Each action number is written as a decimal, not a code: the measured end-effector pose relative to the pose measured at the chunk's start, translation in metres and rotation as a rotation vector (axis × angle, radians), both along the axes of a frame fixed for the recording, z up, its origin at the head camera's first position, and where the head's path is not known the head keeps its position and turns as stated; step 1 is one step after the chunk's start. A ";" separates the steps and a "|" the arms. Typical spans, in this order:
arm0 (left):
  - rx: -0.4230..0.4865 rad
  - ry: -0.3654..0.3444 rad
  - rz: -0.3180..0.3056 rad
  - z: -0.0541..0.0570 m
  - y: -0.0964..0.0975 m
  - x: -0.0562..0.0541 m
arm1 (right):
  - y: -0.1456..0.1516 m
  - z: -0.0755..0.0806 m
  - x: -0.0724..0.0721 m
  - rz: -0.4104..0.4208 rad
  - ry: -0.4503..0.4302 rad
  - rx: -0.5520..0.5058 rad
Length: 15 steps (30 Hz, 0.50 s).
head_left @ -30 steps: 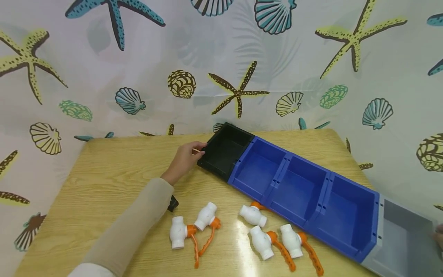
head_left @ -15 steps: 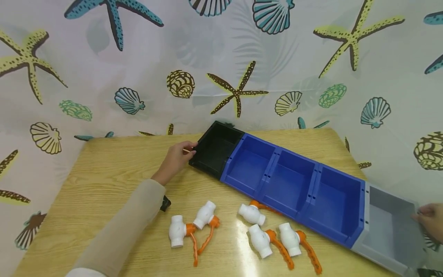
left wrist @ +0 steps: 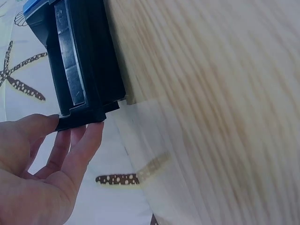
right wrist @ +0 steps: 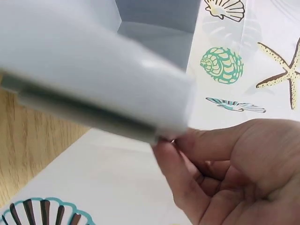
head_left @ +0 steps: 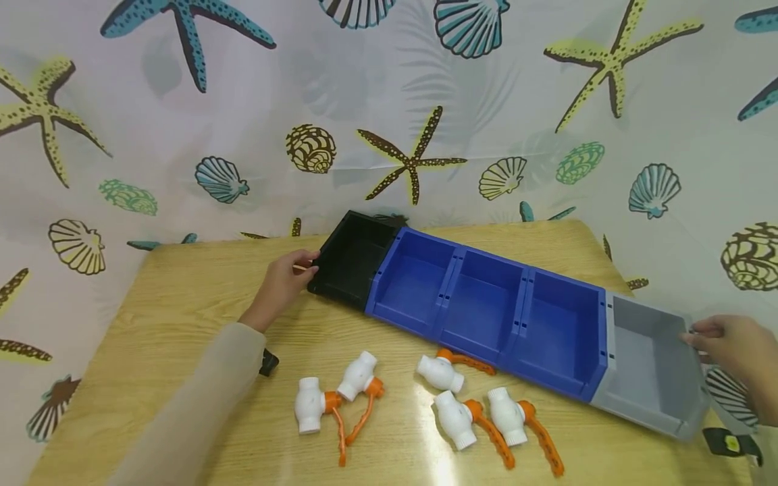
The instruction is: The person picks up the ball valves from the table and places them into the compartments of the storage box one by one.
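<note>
A row of joined storage bins lies slantwise across the table: a black bin (head_left: 352, 263) at the left end, blue bins (head_left: 419, 277) in the middle, a grey bin (head_left: 644, 368) at the right end. With thumb and fingers my left hand (head_left: 276, 287) pinches the outer edge of the black bin, as the left wrist view (left wrist: 51, 168) confirms up close. At the opposite end my right hand (head_left: 738, 347) pinches the grey bin's outer rim. In the right wrist view, the grey bin's end (right wrist: 154, 89) is blurred. No contents show inside the bins.
Several white valves with orange handles lie in front of the bins: a left pair (head_left: 310, 405) and a right group (head_left: 454, 420). A cloth printed with shells and starfish (head_left: 413, 162) hangs behind the wooden table (head_left: 200, 290). The grey bin's end reaches the table's right edge.
The whole bin row has shifted left and swung, its right end moving away from me, so it slants less. Both hands moved with it; the right hand has come fully into view.
</note>
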<state>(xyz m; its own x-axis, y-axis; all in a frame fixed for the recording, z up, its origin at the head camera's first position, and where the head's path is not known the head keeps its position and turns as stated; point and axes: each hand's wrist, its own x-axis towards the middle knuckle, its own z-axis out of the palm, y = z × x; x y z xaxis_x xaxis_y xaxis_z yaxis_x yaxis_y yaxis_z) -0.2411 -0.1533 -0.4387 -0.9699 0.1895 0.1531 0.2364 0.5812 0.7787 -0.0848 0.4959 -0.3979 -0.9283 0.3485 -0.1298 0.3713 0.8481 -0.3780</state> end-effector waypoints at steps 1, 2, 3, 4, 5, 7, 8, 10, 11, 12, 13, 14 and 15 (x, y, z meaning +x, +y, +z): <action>0.001 -0.002 0.001 0.000 -0.002 0.001 | 0.000 0.000 -0.001 0.011 0.016 -0.031; -0.005 -0.002 0.004 0.000 -0.005 0.002 | -0.001 0.000 -0.002 0.028 0.030 -0.058; -0.005 -0.002 0.007 0.000 -0.007 0.002 | -0.001 0.000 -0.004 0.042 0.037 -0.080; -0.004 -0.003 0.011 0.000 -0.010 0.003 | -0.001 -0.001 -0.006 0.051 0.041 -0.096; -0.007 -0.001 0.017 0.000 -0.012 0.005 | -0.001 -0.002 -0.008 0.061 0.043 -0.107; -0.018 0.006 0.029 -0.001 -0.017 0.006 | -0.002 -0.004 -0.013 0.085 0.050 -0.118; -0.024 0.009 0.036 -0.001 -0.019 0.007 | -0.003 -0.004 -0.015 0.099 0.053 -0.119; -0.028 0.011 0.048 -0.001 -0.023 0.010 | -0.006 -0.004 -0.021 0.107 0.047 -0.121; -0.030 0.013 0.051 -0.001 -0.025 0.010 | -0.008 -0.003 -0.024 0.108 0.043 -0.123; -0.031 0.016 0.054 -0.002 -0.027 0.011 | -0.009 -0.003 -0.026 0.111 0.043 -0.130; -0.029 0.018 0.057 -0.002 -0.029 0.012 | -0.010 -0.003 -0.029 0.110 0.039 -0.140; -0.024 0.022 0.058 -0.003 -0.030 0.013 | -0.011 -0.003 -0.032 0.103 0.034 -0.159; -0.019 0.026 0.061 -0.003 -0.032 0.013 | -0.012 -0.003 -0.034 0.096 0.030 -0.182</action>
